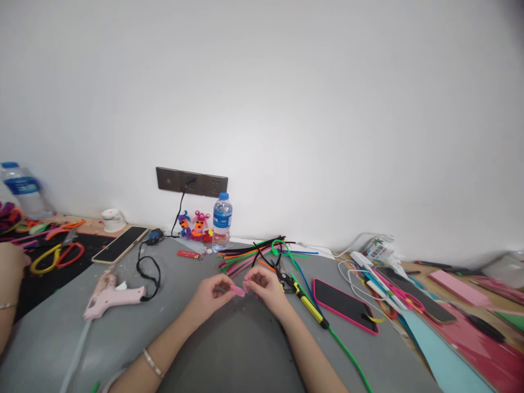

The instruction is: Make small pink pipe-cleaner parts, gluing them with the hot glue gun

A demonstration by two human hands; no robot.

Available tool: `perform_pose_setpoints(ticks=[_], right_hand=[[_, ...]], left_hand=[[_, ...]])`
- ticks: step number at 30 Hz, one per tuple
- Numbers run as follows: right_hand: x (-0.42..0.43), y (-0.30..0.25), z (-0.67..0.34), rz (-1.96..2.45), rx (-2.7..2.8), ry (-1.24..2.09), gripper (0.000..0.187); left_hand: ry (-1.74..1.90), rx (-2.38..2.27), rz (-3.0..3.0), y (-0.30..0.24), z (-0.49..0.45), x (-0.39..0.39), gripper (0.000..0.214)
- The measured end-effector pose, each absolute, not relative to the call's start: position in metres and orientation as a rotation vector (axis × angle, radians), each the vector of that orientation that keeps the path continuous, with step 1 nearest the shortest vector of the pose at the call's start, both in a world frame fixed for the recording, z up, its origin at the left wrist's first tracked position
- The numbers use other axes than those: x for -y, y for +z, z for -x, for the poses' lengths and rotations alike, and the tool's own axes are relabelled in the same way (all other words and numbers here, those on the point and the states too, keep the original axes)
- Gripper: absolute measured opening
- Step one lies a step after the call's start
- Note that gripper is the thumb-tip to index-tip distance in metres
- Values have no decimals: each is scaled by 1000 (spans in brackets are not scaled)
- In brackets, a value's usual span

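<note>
Left hand [210,297]: thumb and fingers pinched narrow on a small pink piece [237,290], held above the middle of the grey mat [221,352]. Right hand [264,286]: fingertips likewise pinched on pink material at the piece's right end; whether this is one piece or two cannot be told. Sideways room to the left: grey surface shows between the left forearm and the pink glue gun [117,296]. Room to the right is tight, with yellow-handled pliers [309,305] just beside the right hand and a pink-edged phone [346,305] beyond, inside the mat's right edge. Ahead, a bundle of coloured stems [239,252] lies near the fingers, with a water bottle [222,221] standing upright behind, near the wall [286,136]
</note>
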State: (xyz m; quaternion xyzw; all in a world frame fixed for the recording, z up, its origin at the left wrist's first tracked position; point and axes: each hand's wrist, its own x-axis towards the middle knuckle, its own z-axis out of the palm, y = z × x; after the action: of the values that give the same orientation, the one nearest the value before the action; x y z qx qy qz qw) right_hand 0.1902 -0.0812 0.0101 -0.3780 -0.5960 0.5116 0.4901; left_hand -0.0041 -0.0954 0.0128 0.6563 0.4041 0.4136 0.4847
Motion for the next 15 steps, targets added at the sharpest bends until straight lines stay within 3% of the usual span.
perform_pose_setpoints(ticks=[15], right_hand=[[82, 8, -191, 836, 1500, 1299, 23]], left_hand=[[984, -915, -1573, 9, 3, 94, 11]])
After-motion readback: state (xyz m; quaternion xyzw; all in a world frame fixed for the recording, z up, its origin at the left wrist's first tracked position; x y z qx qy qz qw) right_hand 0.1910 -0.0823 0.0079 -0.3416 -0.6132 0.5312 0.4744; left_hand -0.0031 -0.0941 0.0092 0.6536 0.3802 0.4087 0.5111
